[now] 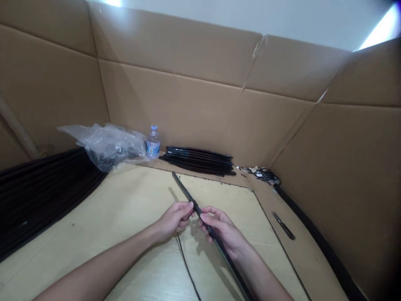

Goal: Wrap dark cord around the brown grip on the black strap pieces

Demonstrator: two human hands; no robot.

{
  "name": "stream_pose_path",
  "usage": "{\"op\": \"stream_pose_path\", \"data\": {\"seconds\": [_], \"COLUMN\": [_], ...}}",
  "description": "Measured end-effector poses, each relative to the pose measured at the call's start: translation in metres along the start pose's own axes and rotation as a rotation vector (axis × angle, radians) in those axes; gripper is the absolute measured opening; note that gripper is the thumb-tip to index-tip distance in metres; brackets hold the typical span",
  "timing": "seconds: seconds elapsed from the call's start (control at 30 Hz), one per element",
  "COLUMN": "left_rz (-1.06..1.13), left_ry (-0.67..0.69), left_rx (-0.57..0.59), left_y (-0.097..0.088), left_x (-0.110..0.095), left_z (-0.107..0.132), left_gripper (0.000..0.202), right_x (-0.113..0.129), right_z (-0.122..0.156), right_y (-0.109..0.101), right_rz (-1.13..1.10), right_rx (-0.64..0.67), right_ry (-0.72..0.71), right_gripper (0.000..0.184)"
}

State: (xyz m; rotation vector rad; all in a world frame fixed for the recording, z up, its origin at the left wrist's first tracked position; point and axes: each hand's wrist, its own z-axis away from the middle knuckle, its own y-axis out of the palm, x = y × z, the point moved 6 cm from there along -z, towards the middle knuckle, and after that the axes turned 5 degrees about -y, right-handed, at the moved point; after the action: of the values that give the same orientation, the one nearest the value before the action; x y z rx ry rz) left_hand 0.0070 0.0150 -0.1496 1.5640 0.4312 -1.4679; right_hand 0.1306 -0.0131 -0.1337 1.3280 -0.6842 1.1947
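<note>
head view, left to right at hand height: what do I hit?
Dark pile → left hand → right hand → small black-handled tool → long black piece. Held strip left out: it overlaps both hands.

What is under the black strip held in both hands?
The pale tabletop shows beneath the black strip, with shadows on it. Whatever the strip, the left hand and the right hand cover cannot be seen.
</note>
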Motion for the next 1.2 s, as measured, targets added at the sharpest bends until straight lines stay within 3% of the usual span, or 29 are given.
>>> {"op": "stream_pose_path", "data": {"seconds": [0.1, 0.33, 0.5, 0.8, 1.07, 1.2], "left_rz": [-0.026, -0.078, -0.051, -0.146, -0.145, -0.074], "left_ry": [-0.053, -0.063, -0.053, 0.013, -0.018, -0.049], "left_rx": [0.012, 0.095, 0.082, -0.087, -0.134, -0.079], "left_y": [-0.002, -0.009, -0.012, -0.025, -0.020, -0.019], "left_x": [0.006, 0.001, -0.001, -0.002, 0.002, 0.007], "left_z": [0.003, 0.008, 0.007, 0.002, 0.001, 0.003], "left_gripper": [0.036, 0.031, 0.034, 0.039, 0.039, 0.036], "right_x": [-0.012, -0.031, -0.027, -0.028, -0.028, -0.030], "right_z": [0.002, 0.008, 0.011, 0.004, 0.004, 0.005], "right_y": [0.002, 0.020, 0.024, 0.019, 0.012, 0.016], "right_rz": [0.004, -0.036, -0.060, -0.336, -0.211, -0.133], "right_rx": [-0.019, 0.191, 0.257, 0.108, -0.004, 0.053], "right_ry": [0.067, 0.182, 0.151, 0.196, 0.122, 0.137], "right_gripper": [0.043, 0.028, 0.021, 0.011, 0.030, 0.026]}}
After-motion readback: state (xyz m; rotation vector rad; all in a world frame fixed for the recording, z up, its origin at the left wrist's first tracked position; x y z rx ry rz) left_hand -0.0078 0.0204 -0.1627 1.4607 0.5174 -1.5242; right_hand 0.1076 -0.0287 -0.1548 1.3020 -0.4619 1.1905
